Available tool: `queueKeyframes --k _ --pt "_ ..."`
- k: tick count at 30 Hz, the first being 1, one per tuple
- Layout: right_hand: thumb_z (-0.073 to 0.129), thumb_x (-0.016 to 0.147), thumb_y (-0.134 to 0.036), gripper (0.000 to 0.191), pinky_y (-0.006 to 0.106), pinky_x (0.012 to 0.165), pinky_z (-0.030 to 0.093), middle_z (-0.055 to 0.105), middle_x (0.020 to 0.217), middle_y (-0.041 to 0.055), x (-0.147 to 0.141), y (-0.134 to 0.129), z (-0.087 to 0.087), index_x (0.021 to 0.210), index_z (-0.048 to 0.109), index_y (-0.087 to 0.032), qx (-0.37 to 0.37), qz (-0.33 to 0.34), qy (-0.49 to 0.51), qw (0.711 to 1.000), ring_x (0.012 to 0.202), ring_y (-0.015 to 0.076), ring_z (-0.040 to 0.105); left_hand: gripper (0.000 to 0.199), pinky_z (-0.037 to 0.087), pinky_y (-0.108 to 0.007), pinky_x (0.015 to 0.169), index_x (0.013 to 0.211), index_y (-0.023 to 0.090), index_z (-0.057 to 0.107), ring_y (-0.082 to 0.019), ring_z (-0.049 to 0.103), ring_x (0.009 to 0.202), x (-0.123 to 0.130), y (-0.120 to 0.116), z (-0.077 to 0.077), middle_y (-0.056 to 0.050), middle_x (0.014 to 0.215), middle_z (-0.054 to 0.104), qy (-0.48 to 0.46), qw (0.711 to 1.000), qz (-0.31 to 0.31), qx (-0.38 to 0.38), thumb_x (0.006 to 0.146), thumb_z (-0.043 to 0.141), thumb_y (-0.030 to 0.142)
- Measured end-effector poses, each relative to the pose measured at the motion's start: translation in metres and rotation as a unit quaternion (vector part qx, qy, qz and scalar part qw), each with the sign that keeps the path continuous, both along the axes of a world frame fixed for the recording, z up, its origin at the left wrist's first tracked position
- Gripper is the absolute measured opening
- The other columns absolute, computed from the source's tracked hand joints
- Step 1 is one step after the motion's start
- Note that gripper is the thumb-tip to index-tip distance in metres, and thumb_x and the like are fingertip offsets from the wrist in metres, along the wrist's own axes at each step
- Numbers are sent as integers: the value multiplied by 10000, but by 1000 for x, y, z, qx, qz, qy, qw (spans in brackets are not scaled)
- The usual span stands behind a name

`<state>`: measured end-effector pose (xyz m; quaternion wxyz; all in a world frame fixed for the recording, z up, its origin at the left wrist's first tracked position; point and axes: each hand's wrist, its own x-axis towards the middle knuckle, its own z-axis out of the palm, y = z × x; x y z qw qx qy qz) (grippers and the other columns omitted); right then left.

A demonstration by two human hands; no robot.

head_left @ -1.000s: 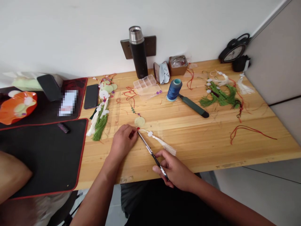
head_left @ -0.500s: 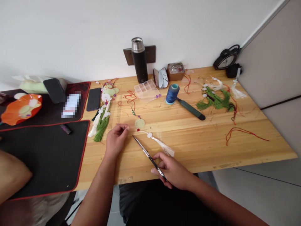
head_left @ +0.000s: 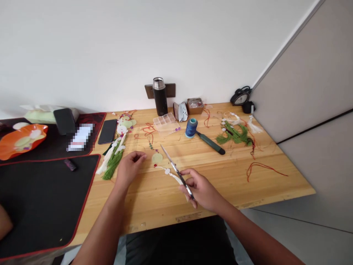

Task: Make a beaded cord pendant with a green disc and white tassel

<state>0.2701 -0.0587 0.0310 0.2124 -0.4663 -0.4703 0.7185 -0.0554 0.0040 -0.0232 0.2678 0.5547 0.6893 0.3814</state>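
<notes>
My right hand (head_left: 202, 189) grips a slim pair of scissors (head_left: 179, 177), seen nearly edge-on, their tip pointing away from me. The blades pass above the white tassel of a pendant (head_left: 157, 158), which lies flat on the wooden table. This pendant has a pale green disc, a string of small green beads, a red bead and a white flower piece (head_left: 167, 171). Left of the disc, my left hand (head_left: 130, 167) rests by the table with thumb and forefinger pressed together. Whatever that pinch may hold is too small to see.
Finished-looking tassel pendants (head_left: 114, 158) lie left beside a dark phone (head_left: 107, 131). Behind are a clear bead box (head_left: 165, 121), a flask (head_left: 160, 99), blue thread (head_left: 191, 129) and a green-handled tool (head_left: 211, 142). Green tassels (head_left: 234, 134) and red cord (head_left: 261, 165) lie right. Another person's arm (head_left: 4, 222) shows at left.
My view has tilted up and shifted. The scissors' tip has swung away from my left hand, to the right past the disc. My left hand stays pinched beside the pendant.
</notes>
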Motion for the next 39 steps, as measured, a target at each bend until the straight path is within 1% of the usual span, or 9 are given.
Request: queueKeyframes --k 3,8,11,14,22,25,31,35,39 --pt "776 988 -509 513 268 560 453 733 815 -17 10 28 2 1364 575 -224 113 5 -142 983 568 158 637 267 575 -368 741 924 232 812 -270 752 774 3 22 1 -78 867 832 72 997 -10 23 909 682 464" --pt "760 1022 -396 530 341 843 499 847 1171 138 20 64 8 1507 632 -224 284 103 -408 862 1105 329 796 391 603 -470 1019 1222 220 805 -328 794 1070 5 47 1 -145 1190 844 102 993 -47 45 882 625 293" --pt "714 1047 -363 553 357 876 496 846 1246 157 21 77 11 1572 616 -218 330 172 -469 801 1136 349 799 524 563 -512 1139 1394 197 734 -343 744 1255 3 39 3 -176 1391 777 139 984 -75 82 893 594 255" --pt "692 1059 -346 544 355 887 503 846 1263 149 21 86 10 1586 616 -231 361 214 -478 772 1137 344 801 462 538 -544 1186 1385 192 726 -350 711 1321 0 17 2 -175 1402 767 183 971 -111 109 969 543 273" --pt "712 1058 -305 471 371 1009 529 784 1424 143 21 108 4 1519 686 -212 446 249 -463 724 1275 337 745 344 602 -514 1102 1262 200 759 -318 729 1224 7 -33 -5 -138 1284 801 226 956 -151 107 1054 486 228" --pt "717 1060 -297 501 384 1044 528 768 1439 164 20 112 6 1548 669 -191 458 259 -467 711 1300 339 726 327 613 -502 1059 1276 201 760 -311 719 1171 29 -47 0 -135 1245 800 246 943 -174 143 1077 502 192" --pt "726 1064 -312 575 392 1069 521 757 1408 181 19 115 6 1615 624 -185 465 261 -479 697 1322 346 699 480 585 -512 1117 1482 208 693 -319 674 1265 92 -72 -1 -144 1407 759 278 891 -316 171 1033 573 88" --pt "742 1051 -318 602 412 1102 513 737 1421 200 23 117 2 1625 621 -180 462 253 -474 705 1350 356 677 383 590 -524 1087 1399 182 739 -357 649 1312 107 -85 -5 -156 1449 740 309 868 -346 177 1043 613 117" --pt "786 1014 -352 602 412 1158 491 716 1483 177 30 123 -7 1582 658 -197 445 223 -441 747 1388 344 655 317 597 -504 1068 1332 167 755 -341 665 1284 106 -93 -2 -157 1432 747 309 861 -356 191 1062 599 114"
